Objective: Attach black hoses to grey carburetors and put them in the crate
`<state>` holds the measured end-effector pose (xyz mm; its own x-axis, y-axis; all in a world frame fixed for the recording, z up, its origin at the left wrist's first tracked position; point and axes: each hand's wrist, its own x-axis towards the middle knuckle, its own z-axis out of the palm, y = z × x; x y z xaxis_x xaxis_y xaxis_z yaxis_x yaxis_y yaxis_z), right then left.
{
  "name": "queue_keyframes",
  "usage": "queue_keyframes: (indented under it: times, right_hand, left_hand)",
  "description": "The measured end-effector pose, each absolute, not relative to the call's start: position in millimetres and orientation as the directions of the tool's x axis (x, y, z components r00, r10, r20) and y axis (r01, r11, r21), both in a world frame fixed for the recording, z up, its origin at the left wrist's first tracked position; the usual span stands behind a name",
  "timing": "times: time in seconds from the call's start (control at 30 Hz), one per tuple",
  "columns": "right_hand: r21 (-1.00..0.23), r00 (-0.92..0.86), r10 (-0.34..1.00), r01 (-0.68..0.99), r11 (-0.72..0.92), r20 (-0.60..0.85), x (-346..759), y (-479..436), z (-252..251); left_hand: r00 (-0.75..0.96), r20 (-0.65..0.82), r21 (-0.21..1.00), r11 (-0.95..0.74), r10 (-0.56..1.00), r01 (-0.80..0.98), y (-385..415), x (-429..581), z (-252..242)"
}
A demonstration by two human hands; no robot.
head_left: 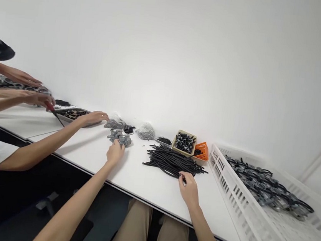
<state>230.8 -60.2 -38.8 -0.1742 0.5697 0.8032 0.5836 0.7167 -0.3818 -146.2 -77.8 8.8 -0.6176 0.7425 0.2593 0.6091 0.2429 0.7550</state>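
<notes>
My left hand (115, 153) is at a small group of silvery metal fittings (115, 134) on the white table, its fingers closed on one of them; the fingertips are partly hidden. To the right, my right hand (189, 189) pinches the near end of a black rubber tube between thumb and forefinger. That tube lies at the edge of a loose pile of black tubes (170, 159).
Behind the pile stand a beige basket (194, 139) of black parts and an orange basket (206, 152). A large white crate (228, 188) holds metal-and-tube assemblies (265, 186). Clear bags (145, 131) sit along the wall. Co-workers' arms (50, 141) reach in from the left, one hand holding a red-handled tool (50, 106).
</notes>
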Motion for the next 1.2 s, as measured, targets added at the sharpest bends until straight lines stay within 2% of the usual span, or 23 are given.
queue_keyframes:
  times: [0.1,0.27,0.4,0.5,0.67,0.8,0.9,1.0,1.2]
  right_hand:
    - [-0.398,-0.164,0.577,0.575,0.715,0.8,230.0,-60.9,-39.6]
    - [-0.433,-0.154,0.605,0.563,0.704,0.781,230.5,-61.4,-38.8]
    - [-0.467,-0.123,0.622,0.553,0.69,0.773,232.0,-62.6,-37.6]
    - [-0.446,-0.151,0.61,0.552,0.705,0.778,232.4,-65.6,-38.0]
    - [-0.424,-0.161,0.597,0.563,0.709,0.786,227.9,-57.5,-30.1]
    - [-0.443,-0.121,0.652,0.641,0.627,0.748,222.8,-20.9,0.8]
    - [-0.371,-0.141,0.756,0.804,0.464,0.64,224.8,20.5,27.1]
    - [-0.263,-0.158,0.841,0.906,0.332,0.518,232.3,62.5,40.2]
    - [-0.194,-0.202,0.915,0.94,0.281,0.348,236.3,122.2,36.6]
  left_hand:
    - [-0.599,0.283,0.622,0.332,0.749,0.709,-77.8,-170.2,8.8]
    - [-0.492,0.268,0.434,0.352,0.828,0.829,-73.3,-179.2,14.3]
    - [-0.425,0.231,0.343,0.336,0.875,0.877,-78.1,-166.8,22.0]
    - [-0.374,0.222,0.299,0.302,0.901,0.905,-95.0,-147.9,26.5]
    - [-0.19,0.264,0.245,0.124,0.946,0.962,-136.1,-96.8,32.3]
    - [0.128,0.312,0.108,-0.169,0.941,0.98,-149.8,-36.7,33.9]
    - [0.263,0.345,0.123,-0.321,0.901,0.939,-145.4,8.5,31.8]
    - [0.306,0.386,0.221,-0.409,0.87,0.885,-137.8,43.9,26.6]
    - [0.219,0.454,0.497,-0.449,0.864,0.743,-127.8,72.7,6.3]
